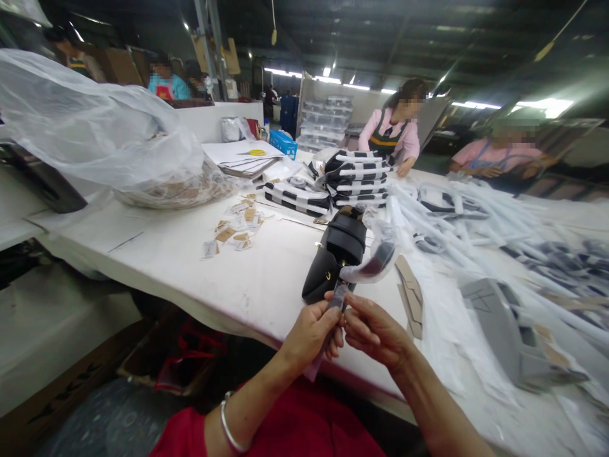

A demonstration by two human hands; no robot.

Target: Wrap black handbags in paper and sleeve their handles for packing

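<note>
A black handbag (318,270) with gold-coloured fittings lies on the table just beyond my hands. A dark strap (339,296) runs from its near end towards me, and part of it is covered in clear plastic film (375,266). My left hand (314,327) is closed around the strap, thumb on top. At the strap's right side is my right hand (375,327), its fingers curled and the index fingertip against the strap. A pale strip hangs below my left hand; what it belongs to I cannot make out.
Small brown and white tags (233,228) lie scattered to the left, near a large clear plastic bag (143,139). Black-and-white striped bags (356,178) are stacked behind the handbag. Cardboard pieces (409,295) and a grey bag (504,330) lie right. A co-worker (392,130) stands across.
</note>
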